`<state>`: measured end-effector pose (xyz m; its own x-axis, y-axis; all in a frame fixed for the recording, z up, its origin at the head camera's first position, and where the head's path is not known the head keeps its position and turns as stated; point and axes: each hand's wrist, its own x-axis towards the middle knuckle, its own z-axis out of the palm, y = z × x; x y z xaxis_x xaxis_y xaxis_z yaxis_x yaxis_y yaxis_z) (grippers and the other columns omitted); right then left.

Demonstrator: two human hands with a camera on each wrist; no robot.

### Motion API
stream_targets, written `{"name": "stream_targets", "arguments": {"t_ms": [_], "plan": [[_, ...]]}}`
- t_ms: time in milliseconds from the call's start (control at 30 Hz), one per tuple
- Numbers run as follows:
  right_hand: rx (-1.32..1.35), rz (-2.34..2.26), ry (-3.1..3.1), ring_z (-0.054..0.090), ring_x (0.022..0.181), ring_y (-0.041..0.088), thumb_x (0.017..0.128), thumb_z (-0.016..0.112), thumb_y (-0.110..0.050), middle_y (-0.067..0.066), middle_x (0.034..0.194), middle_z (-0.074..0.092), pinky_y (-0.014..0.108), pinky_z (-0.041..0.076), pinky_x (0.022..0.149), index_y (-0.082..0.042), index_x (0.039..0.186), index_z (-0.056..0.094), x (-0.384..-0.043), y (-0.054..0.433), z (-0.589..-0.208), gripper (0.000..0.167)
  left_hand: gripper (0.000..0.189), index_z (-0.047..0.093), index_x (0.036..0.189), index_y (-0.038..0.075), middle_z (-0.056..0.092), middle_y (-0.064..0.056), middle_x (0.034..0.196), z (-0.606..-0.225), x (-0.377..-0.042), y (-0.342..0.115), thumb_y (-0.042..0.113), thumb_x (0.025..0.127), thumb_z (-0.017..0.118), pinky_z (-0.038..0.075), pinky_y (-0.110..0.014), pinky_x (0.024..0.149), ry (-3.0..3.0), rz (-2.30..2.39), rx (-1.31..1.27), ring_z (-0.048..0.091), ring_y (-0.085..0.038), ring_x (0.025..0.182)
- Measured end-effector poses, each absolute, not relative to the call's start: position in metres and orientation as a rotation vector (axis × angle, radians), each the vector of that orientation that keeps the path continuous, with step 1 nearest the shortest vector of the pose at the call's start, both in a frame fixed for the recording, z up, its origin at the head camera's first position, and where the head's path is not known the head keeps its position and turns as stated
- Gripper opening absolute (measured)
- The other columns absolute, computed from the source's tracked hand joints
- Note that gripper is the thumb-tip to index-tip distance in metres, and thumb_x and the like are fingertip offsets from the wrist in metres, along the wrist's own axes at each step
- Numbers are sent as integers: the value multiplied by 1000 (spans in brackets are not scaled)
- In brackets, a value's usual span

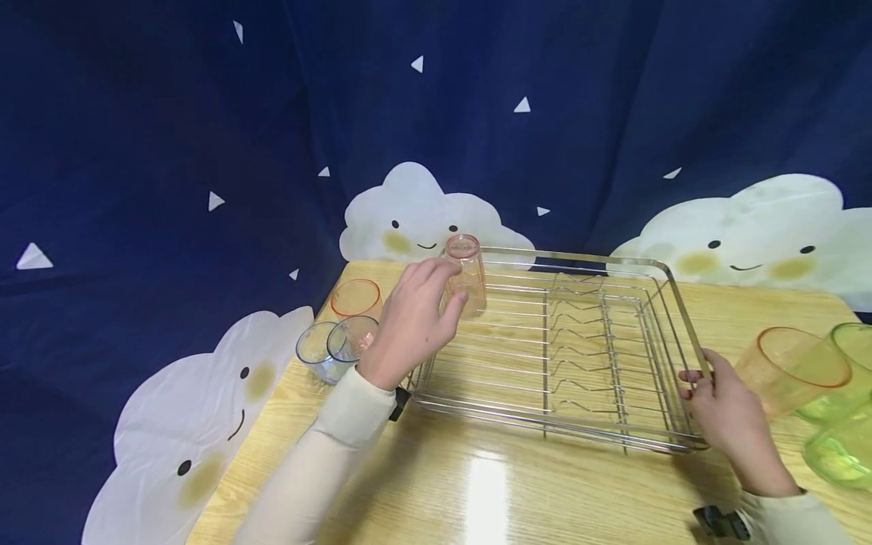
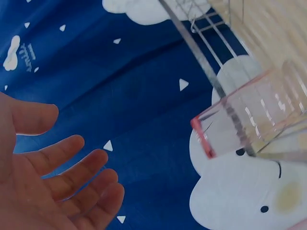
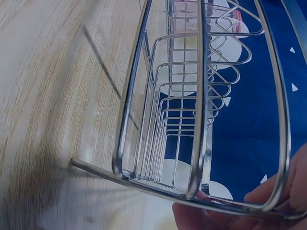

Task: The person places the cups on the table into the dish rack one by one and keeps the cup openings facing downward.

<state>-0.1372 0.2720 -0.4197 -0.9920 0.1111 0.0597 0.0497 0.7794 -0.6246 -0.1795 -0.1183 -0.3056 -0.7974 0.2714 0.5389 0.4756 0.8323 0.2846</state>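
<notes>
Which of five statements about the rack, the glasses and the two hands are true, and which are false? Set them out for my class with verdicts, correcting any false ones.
1. The right hand grips the wire rack. True.
2. The left hand is near the pink glass. True.
3. The pink glass stands outside the wire rack. False: it is inside, at the left end.
4. All the glasses showing left of the wire rack have blue rims. False: there are two blue-rimmed glasses and one orange-rimmed glass.
5. Green glasses are right of the wire rack. True.
</notes>
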Motion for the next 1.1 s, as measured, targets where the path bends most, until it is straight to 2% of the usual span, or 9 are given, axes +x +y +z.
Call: {"name": "stream_targets", "arguments": {"t_ms": [367, 600, 833, 1000, 1100], "plan": [[-140, 993, -2887, 42, 68, -22, 101, 25, -5, 33, 119, 63, 18, 39, 57, 16, 150, 17, -134, 274, -421, 54, 34, 65, 124, 9, 66, -6, 128, -332, -155, -120, 23, 94, 65, 49, -41, 101, -2529, -615, -532, 59, -27, 120], [-124, 998, -2880, 49, 72, -13, 101, 26, -5, 33, 120, 63, 20, 40, 56, 15, 150, 17, -135, 273, -420, 54, 39, 63, 127, 6, 59, -13, 135, -359, -139, -122, 23, 92, 66, 45, -47, 105, -2574, -694, -431, 53, -31, 126], [-121, 962, -2890, 56, 75, 1, 101, 26, -4, 33, 118, 64, 22, 38, 57, 16, 149, 18, -136, 271, -418, 53, 41, 62, 128, 2, 56, -19, 139, -385, -140, -130, 19, 92, 67, 40, -49, 111, -2617, -744, -304, 49, -36, 131], [-117, 981, -2892, 51, 71, -11, 102, 25, -5, 33, 119, 64, 21, 40, 56, 16, 150, 16, -135, 272, -418, 53, 45, 58, 132, -1, 54, -21, 140, -398, -145, -134, 20, 93, 65, 40, -51, 111, -2642, -795, -255, 49, -38, 131], [-116, 972, -2898, 50, 71, -12, 102, 25, -6, 32, 119, 64, 21, 39, 57, 15, 150, 17, -136, 272, -419, 53, 49, 54, 134, -4, 53, -22, 140, -406, -150, -135, 21, 93, 65, 41, -52, 109, -2648, -804, -240, 50, -40, 130]]}}
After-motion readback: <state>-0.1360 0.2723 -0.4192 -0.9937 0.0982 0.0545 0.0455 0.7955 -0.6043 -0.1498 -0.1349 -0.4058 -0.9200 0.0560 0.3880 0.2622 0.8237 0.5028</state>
